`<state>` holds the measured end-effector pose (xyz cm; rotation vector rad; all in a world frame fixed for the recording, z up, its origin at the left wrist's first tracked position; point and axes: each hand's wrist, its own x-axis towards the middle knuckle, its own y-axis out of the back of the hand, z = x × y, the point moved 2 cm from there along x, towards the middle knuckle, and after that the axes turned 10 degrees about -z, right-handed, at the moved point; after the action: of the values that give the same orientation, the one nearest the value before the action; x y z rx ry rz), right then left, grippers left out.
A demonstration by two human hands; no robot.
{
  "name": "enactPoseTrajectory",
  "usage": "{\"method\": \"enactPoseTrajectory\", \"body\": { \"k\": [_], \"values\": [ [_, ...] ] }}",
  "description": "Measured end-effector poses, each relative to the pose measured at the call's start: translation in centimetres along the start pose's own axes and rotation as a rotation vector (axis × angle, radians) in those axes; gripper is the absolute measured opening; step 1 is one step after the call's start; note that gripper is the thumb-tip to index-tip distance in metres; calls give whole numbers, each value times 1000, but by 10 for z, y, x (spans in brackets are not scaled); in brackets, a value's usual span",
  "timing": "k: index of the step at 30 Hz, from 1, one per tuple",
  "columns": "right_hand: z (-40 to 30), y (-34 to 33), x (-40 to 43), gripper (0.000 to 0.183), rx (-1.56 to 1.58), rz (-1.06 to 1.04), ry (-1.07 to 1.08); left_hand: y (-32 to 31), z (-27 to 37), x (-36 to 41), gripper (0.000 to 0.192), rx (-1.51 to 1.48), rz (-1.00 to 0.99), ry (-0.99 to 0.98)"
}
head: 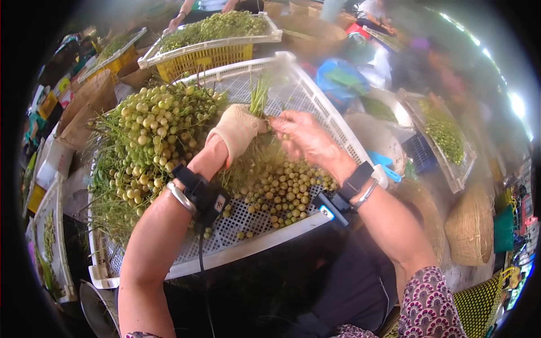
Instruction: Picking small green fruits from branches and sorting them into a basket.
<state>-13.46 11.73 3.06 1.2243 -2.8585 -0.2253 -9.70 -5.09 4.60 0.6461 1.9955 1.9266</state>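
My left hand (237, 130), in a cream knitted glove, is closed around a bunch of thin green stems (258, 99) above a white plastic mesh tray (236, 251). Right beside it, my bare right hand (302, 134) has its thumb and fingertips together at the bunch; whether a berry is between them cannot be made out. A big heap of round, pale green berries on stems (148, 126) fills the tray's left side. Loose berries (287, 190) lie below my hands, next to fine stalks.
Another white tray of berries (211, 38) rests on a yellow crate (207, 61) beyond, with a person's hand (175, 22) at its edge. At right are a blue plastic bag (340, 82), a blue scoop (384, 164) and a woven basket (470, 228).
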Motion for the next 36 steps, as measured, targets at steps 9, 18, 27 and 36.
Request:
{"method": "enactPoseTrajectory", "body": {
  "k": [9, 18, 27, 36],
  "values": [
    [-2, 4, -9, 34, -139, -19, -12, -18, 0, 31, 18, -276, -198, 290],
    [8, 15, -15, 22, -444, -40, 172, -7, -25, 8, 29, -584, -123, 353],
    [10, 44, -27, 22, -557, -34, 128, 2, -49, -3, 36, -1324, 99, 475],
    [21, 61, -35, 18, 68, -35, -80, -10, -47, 6, 29, -1125, -60, 513]
  ]
}}
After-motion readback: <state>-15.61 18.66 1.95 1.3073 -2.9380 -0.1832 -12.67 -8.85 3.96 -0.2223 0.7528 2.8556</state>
